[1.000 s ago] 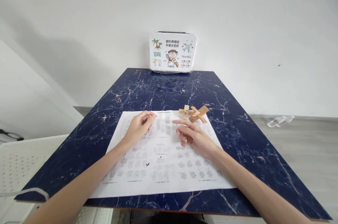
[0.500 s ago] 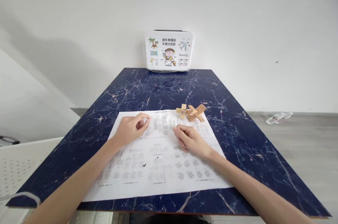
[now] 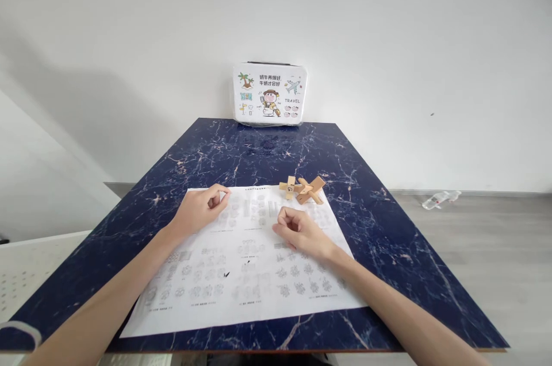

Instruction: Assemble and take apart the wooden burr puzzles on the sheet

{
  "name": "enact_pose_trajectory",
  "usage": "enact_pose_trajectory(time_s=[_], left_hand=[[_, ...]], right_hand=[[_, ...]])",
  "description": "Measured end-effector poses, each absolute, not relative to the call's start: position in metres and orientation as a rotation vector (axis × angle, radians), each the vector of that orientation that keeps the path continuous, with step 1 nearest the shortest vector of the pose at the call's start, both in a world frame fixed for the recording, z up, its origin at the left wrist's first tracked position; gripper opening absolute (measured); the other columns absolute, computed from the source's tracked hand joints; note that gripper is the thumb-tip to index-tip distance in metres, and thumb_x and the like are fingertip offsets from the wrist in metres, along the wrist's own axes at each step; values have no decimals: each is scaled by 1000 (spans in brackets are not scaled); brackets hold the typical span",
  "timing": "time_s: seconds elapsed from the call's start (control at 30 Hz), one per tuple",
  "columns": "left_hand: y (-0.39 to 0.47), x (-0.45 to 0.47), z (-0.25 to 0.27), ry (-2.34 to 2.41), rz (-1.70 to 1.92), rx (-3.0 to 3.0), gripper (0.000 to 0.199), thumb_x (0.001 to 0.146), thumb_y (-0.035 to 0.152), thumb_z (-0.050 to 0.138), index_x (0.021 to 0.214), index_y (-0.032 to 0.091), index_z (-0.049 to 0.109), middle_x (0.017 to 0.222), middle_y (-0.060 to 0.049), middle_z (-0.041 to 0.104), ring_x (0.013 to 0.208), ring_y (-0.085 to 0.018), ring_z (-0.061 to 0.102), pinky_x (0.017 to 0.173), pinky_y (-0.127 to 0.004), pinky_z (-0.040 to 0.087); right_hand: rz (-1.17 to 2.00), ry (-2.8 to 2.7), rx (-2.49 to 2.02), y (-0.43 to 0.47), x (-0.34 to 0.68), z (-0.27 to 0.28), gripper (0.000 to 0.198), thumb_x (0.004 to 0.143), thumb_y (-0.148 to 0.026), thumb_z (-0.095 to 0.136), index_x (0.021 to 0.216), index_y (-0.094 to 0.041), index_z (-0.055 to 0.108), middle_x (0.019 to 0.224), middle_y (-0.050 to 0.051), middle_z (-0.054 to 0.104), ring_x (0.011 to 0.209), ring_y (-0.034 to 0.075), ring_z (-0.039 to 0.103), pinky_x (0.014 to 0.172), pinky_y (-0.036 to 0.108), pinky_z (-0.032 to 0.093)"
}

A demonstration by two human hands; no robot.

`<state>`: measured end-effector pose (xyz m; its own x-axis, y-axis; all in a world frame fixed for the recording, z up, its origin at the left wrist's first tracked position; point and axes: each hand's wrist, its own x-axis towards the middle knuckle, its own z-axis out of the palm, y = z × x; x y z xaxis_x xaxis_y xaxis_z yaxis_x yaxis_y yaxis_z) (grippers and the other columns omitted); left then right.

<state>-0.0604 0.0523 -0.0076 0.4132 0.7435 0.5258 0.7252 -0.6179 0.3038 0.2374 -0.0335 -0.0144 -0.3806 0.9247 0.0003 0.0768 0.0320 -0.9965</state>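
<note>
A white printed sheet [image 3: 241,320] with rows of small puzzle diagrams lies under both of my hands. My left hand [image 3: 199,208] rests on its upper left part, fingers curled in and thumb close to the index finger, with nothing seen between them. On the right half of the paper, my right hand [image 3: 302,232] is loosely closed, and no object shows in it. Just beyond that hand, at the sheet's top right corner, sit two wooden interlocking puzzles: a smaller cross-shaped one [image 3: 290,187] marked with a letter, and a larger star-like one [image 3: 311,190]. Neither hand touches them.
The paper lies on a dark blue marbled table [image 3: 259,156]. A white case with cartoon prints [image 3: 270,96] stands at the far edge against the wall. A clear plastic item [image 3: 440,200] lies on the floor at right. White perforated furniture [image 3: 38,274] is at left.
The whole view has shifted a little as the head moved. My right hand has turned slightly, its fingers still curled. My left hand and the wooden puzzles stay in place on the paper.
</note>
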Motion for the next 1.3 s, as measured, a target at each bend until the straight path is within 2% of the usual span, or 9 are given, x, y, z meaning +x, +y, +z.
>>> enact_pose_trajectory(time_s=[0.17, 0.33, 0.47, 0.63, 0.73, 0.87, 1.0, 1.2, 1.3], left_hand=[[53, -62, -8, 1388, 950, 2580, 20, 96, 37, 57, 98, 24, 71, 56, 8, 56, 51, -10, 53, 61, -23, 41], [55, -64, -10, 1410, 897, 2584, 22, 98, 39, 55, 100, 23, 70, 57, 8, 56, 52, -11, 53, 62, -23, 41], [57, -68, -11, 1446, 910, 2539, 22, 98, 40, 56, 100, 23, 70, 58, 7, 56, 51, -11, 53, 61, -22, 41], [59, -71, -9, 1498, 925, 2513, 23, 98, 39, 54, 100, 23, 69, 57, 7, 53, 51, -12, 51, 61, -22, 41], [60, -71, -7, 1506, 940, 2493, 23, 97, 39, 54, 100, 22, 69, 58, 6, 54, 53, -12, 52, 61, -22, 41], [60, -72, -6, 1487, 971, 2461, 22, 96, 39, 55, 98, 22, 70, 58, 6, 54, 51, -12, 51, 59, -22, 40], [59, -72, -7, 1484, 968, 2455, 22, 96, 38, 56, 98, 22, 70, 58, 6, 54, 51, -11, 50, 59, -22, 39], [59, -72, -8, 1484, 962, 2466, 22, 96, 38, 55, 98, 22, 70, 57, 6, 53, 50, -12, 50, 59, -22, 39], [60, -72, -8, 1479, 972, 2470, 21, 96, 37, 55, 98, 22, 70, 56, 7, 53, 49, -11, 48, 59, -22, 38]], right_hand=[[1403, -1595, -1056, -33, 237, -16, 37, 93, -39, 68, 74, -25, 39, 58, -9, 39, 50, 10, 36, 48, 26, 25], [1357, -1602, -1037, -34, 235, -18, 38, 94, -41, 67, 74, -25, 39, 61, -8, 34, 53, 10, 28, 50, 27, 23], [1228, -1597, -1053, -35, 235, -18, 40, 96, -44, 66, 72, -25, 39, 63, -6, 36, 55, 12, 29, 53, 29, 26], [743, -1563, -1086, -33, 247, -15, 38, 98, -45, 64, 72, -27, 45, 67, 0, 48, 60, 18, 41, 60, 34, 34], [416, -1460, -1134, -23, 263, -12, 27, 100, -41, 61, 80, -27, 52, 76, 2, 54, 67, 21, 46, 66, 36, 38], [36, -1301, -1254, -3, 284, -15, 13, 100, -38, 56, 101, -25, 55, 105, 9, 55, 97, 26, 53, 89, 44, 45], [163, -1270, -1400, 13, 294, -29, 33, 98, -45, 58, 120, -21, 60, 120, 13, 55, 104, 27, 55, 94, 45, 46], [397, -1344, -1478, 22, 296, -44, 36, 98, -50, 56, 89, -20, 74, 108, 16, 72, 117, 33, 57, 100, 46, 43], [399, -1358, -1479, 22, 295, -43, 43, 101, -52, 51, 92, -20, 78, 110, 16, 74, 114, 32, 60, 99, 46, 44]])
